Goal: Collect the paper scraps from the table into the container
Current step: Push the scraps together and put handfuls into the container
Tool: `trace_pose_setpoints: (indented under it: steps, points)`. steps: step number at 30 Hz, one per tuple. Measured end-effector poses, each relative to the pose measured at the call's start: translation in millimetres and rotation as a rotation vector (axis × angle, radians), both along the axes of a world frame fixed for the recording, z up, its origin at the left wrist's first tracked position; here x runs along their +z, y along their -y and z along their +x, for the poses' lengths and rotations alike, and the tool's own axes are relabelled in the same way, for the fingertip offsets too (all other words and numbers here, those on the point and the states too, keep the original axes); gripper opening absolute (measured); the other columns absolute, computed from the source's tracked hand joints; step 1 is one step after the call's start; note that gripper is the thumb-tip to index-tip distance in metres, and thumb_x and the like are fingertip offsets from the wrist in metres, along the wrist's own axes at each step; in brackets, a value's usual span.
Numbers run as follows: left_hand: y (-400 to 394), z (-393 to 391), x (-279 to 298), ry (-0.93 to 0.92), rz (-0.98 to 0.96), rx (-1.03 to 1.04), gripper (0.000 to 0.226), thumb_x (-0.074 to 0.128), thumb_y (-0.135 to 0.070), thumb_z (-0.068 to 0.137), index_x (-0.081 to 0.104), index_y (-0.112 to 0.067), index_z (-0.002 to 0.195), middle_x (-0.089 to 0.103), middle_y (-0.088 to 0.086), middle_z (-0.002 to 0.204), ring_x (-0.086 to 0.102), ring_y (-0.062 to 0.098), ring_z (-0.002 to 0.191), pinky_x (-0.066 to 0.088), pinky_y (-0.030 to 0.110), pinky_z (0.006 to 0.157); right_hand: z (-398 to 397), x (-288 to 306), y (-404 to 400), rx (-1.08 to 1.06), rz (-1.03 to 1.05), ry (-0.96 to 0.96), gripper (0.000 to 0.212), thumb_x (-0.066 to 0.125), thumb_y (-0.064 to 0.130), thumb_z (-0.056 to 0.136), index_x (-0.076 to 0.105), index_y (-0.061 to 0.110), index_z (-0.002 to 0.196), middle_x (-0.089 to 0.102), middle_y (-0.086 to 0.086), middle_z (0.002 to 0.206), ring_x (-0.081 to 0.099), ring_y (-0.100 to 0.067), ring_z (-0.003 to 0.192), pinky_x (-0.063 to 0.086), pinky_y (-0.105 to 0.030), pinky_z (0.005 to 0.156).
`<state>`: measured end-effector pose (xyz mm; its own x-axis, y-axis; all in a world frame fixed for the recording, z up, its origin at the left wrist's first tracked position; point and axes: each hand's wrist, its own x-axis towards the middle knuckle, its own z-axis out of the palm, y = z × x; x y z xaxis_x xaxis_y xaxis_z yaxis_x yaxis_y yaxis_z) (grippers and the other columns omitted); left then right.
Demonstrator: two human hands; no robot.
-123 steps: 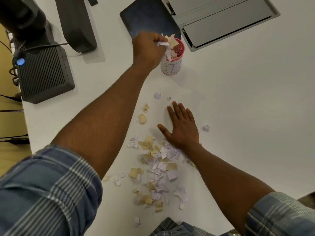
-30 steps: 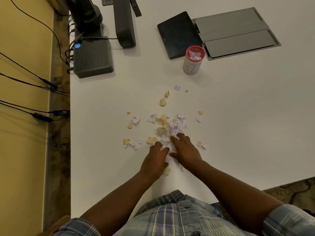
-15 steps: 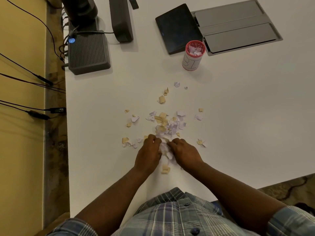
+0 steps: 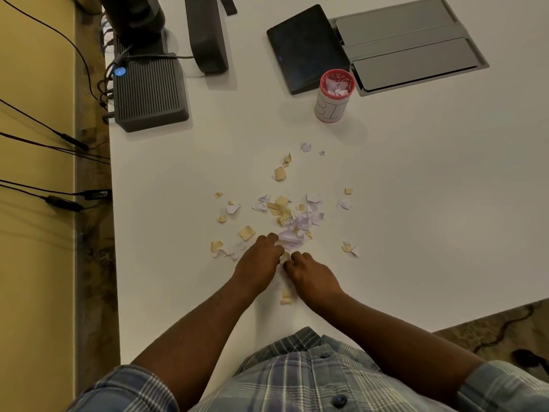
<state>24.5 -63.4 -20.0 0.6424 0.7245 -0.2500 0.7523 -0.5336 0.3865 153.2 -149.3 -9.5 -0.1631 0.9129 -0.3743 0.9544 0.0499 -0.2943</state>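
Since a second ago, paper scraps have been drawn together between the left hand and right hand, both curled around them; the red-rimmed cup stands well beyond, so another load seems nearly ready

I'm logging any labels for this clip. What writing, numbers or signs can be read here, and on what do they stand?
"BI": large hand-drawn letters on the white side of the red-rimmed container, read at an angle; more letters may be hidden round the curve.
The black tablet shows only a faint dot, no readable text.
The dark ribbed box has a blue light but no legible marking.
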Motion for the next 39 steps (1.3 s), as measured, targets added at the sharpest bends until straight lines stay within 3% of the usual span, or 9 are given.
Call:
trace_pose_setpoints:
  steps: [5,12,15,17,20,25,28,33,39]
  points:
    - [1,-8,-2,0.086,-0.041,0.05,0.021,0.048,-0.009,0.088,0.068,-0.01,0.083,0.06,0.006,0.086,0.057,0.021,0.083,0.043,0.029,0.064,6,8,-6,-0.011,0.0,0.005,0.021,0.05,0.011,0.095,0.057,0.007,0.114,0.055,-0.012,0.104,0.055,-0.028,0.092,0.043,-0.033,0.067]
    - [-25,-5,19,0.336,-0.129,0.427,0.01,0.073,-0.007,0.076,0.075,-0.004,0.086,0.074,0.012,0.087,0.068,0.021,0.078,0.052,0.025,0.072,41,18,-28,-0.383,0.002,-0.269,0.019,0.065,0.013,0.087,0.074,0.01,0.104,0.073,-0.009,0.099,0.068,-0.025,0.089,0.05,-0.025,0.081]
    - [-41,-2,25,0.414,-0.179,0.566,0.014,0.077,-0.007,0.073,0.075,-0.003,0.086,0.074,0.013,0.086,0.067,0.017,0.073,0.053,0.022,0.071,58,42,-42,-0.501,-0.019,-0.315,0.019,0.068,0.021,0.087,0.075,0.011,0.102,0.074,-0.005,0.099,0.067,-0.017,0.085,0.046,-0.016,0.073]
    - [-52,0,30,0.425,-0.216,0.617,0.015,0.078,-0.009,0.073,0.075,-0.004,0.087,0.074,0.012,0.087,0.067,0.015,0.073,0.055,0.024,0.075,70,53,-53,-0.577,-0.028,-0.352,0.018,0.071,0.022,0.085,0.075,0.012,0.1,0.073,0.0,0.09,0.061,-0.006,0.071,0.038,-0.002,0.06]
    - [-66,3,34,0.435,-0.229,0.65,0.015,0.078,-0.011,0.074,0.075,-0.005,0.088,0.074,0.011,0.089,0.067,0.015,0.076,0.054,0.024,0.077,86,67,-72,-0.637,-0.012,-0.415,0.015,0.073,0.026,0.083,0.077,0.015,0.093,0.069,0.006,0.076,0.051,0.01,0.059,0.034,0.004,0.057]
    - [-78,3,34,0.405,-0.224,0.668,0.018,0.077,-0.013,0.075,0.075,-0.006,0.091,0.074,0.011,0.092,0.067,0.014,0.079,0.049,0.018,0.076,118,93,-127,-0.71,0.081,-0.476,0.013,0.077,0.03,0.079,0.076,0.021,0.088,0.07,0.004,0.075,0.059,-0.002,0.065,0.041,-0.002,0.062]
    - [-80,5,32,0.386,-0.233,0.673,0.018,0.077,-0.014,0.076,0.075,-0.006,0.092,0.074,0.01,0.093,0.065,0.011,0.077,0.048,0.017,0.075,145,104,-173,-0.781,0.176,-0.552,0.012,0.078,0.026,0.077,0.075,0.02,0.087,0.074,-0.003,0.085,0.067,-0.01,0.069,0.057,-0.025,0.076]
    - [-79,3,26,0.344,-0.223,0.629,0.018,0.076,-0.015,0.077,0.075,-0.007,0.093,0.075,0.008,0.093,0.067,0.013,0.079,0.047,0.015,0.073,193,112,-254,-0.787,0.337,-0.349,0.023,0.076,0.022,0.08,0.072,0.006,0.097,0.072,-0.012,0.099,0.07,-0.021,0.086,0.059,-0.037,0.081]
    - [-77,1,21,0.35,-0.233,0.666,0.016,0.076,-0.013,0.076,0.075,-0.009,0.091,0.074,0.006,0.091,0.067,0.013,0.079,0.05,0.018,0.076,206,108,-330,-0.686,0.332,-0.019,0.035,0.071,0.029,0.085,0.067,-0.001,0.102,0.066,-0.013,0.092,0.065,-0.024,0.089,0.046,-0.027,0.088]
